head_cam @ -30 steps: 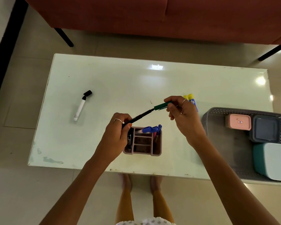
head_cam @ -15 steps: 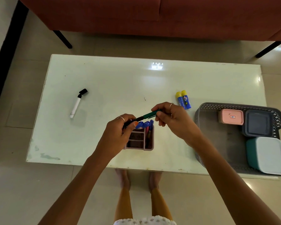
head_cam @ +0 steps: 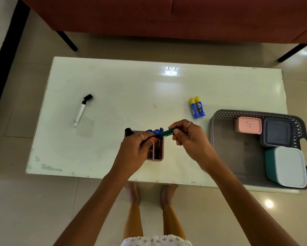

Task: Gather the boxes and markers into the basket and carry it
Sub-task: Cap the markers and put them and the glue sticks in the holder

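Green marker bridging both grips above pink organizer: left hand pinching dark end, right hand pinching green end.

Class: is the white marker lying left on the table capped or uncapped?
Uncapped: the white marker shows its bare tip, and its black cap lies loose beside it.

Head view: looked steeply down from standing height over the near edge of the surface.
Facing: toward the sofa.
Shared: single view only.
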